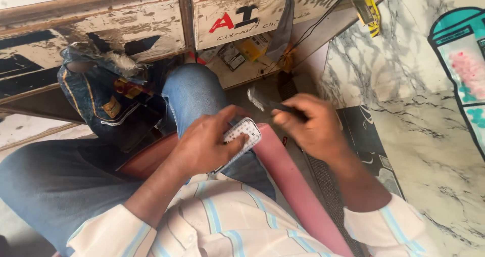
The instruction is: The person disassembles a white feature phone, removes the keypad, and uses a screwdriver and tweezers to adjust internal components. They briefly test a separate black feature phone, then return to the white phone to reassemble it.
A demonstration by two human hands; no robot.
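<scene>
My left hand (207, 143) grips a small white keypad panel (243, 134) with rows of little buttons, held over my lap. Close to its right, my right hand (308, 125) is closed on a small brush with a dark handle (283, 107) and a pale bristle tip (256, 99). The bristles sit just above the top edge of the keypad, blurred by motion. Both forearms come out of striped shirt sleeves.
I sit with blue jeans (192, 92) crossed over a pink-edged seat (290, 181). A worn painted wooden counter (141, 27) is ahead, with small boxes (242, 52) and cables beneath. A marble-patterned wall (404, 85) stands to the right.
</scene>
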